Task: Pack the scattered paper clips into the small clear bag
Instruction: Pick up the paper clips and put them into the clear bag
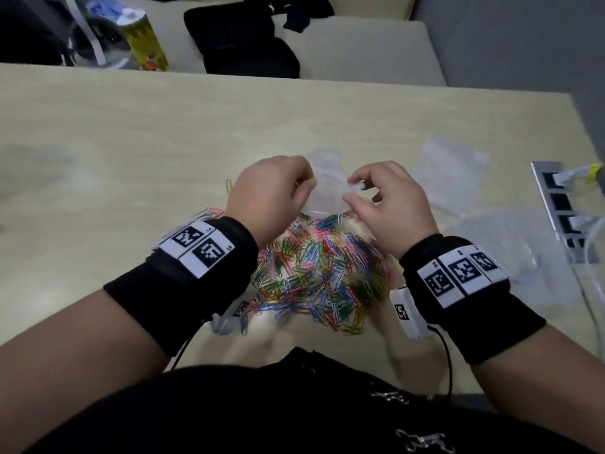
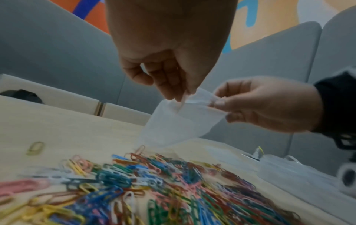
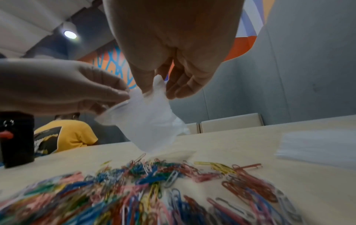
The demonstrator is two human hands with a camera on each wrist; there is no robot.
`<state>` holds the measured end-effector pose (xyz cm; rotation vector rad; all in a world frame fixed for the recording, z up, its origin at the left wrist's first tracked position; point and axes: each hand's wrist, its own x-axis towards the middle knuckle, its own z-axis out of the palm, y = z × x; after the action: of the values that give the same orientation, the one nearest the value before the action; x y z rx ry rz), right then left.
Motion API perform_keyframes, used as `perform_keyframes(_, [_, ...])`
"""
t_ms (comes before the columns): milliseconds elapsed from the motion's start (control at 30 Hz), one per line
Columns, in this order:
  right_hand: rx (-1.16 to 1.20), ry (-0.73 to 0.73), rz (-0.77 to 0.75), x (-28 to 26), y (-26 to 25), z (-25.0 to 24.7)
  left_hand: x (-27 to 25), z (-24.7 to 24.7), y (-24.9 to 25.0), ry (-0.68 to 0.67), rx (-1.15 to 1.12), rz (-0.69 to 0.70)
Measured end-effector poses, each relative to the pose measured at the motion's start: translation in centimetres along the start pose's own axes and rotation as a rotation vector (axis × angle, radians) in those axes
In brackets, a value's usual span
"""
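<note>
I have my left hand and right hand each pinching the small clear bag's mouth, paper clips heaped at 6 o'clock, directly beneath.

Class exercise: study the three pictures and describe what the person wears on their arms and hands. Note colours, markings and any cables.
Both hands are bare, no gloves. The left hand and right hand each follow a wide black wristband carrying white tags printed with black square codes. A small white box with another code sits on the right band's inner side, a thin black cable trailing from it. The forearms are uncovered.
</note>
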<state>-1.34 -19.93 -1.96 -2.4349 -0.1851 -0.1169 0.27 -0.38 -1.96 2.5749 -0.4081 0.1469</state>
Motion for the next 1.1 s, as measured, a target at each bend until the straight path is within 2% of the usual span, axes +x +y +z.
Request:
perform_keyframes(133, [-0.014, -0.072, 0.146, -1.3, 0.4, 1.0, -0.4, -1.6, -0.7, 0.069, -0.006, -0.096])
perform_keyframes(267, [-0.305, -0.37, 0.354, -3.1, 0.8, 3.1, -0.5, -2.4, -1.2, 0.148, 0.051, -0.123])
perform_keyframes(333, [-0.362, -0.472, 0.39, -4.1, 0.5, 4.2, -0.8, -1.9, -1.2, 0.122, 0.096, -0.105])
perform_keyframes(400, [-0.438, -0.519, 0.356, -4.7, 0.3, 5.3, -1.1, -1.0, -1.0, 0.053, 0.097, -0.091])
perform_keyframes(467, [-0.476, -0.496, 0.289, -4.9, 0.4, 6.0, -1.4, 0.2, -0.7, -0.024, 0.036, -0.111])
perform_keyframes(567, [-0.399, -0.408, 0.19, -4.9, 1.1, 6.1, -1.3, 1.6, -0.3, -0.097, -0.089, -0.195])
perform_keyframes(733, [-0.328, -0.347, 0.153, -3.9, 2.7, 5.0, -0.7, 2.4, -0.4, -0.163, -0.213, -0.314])
perform_keyframes(900, [-0.114, -0.284, 0.375, -2.4, 3.4, 3.3, -0.5, 2.7, -0.3, -0.187, -0.237, -0.354])
perform_keyframes(1033, [0.385, -0.201, 0.609, -1.7, 3.2, 2.2, -0.6, 2.9, -0.2, -0.2, -0.264, -0.37])
perform_keyframes(1100, [0.611, -0.161, 0.669, -1.2, 2.5, 1.9, -0.7, 3.0, 0.0, -0.209, -0.258, -0.359])
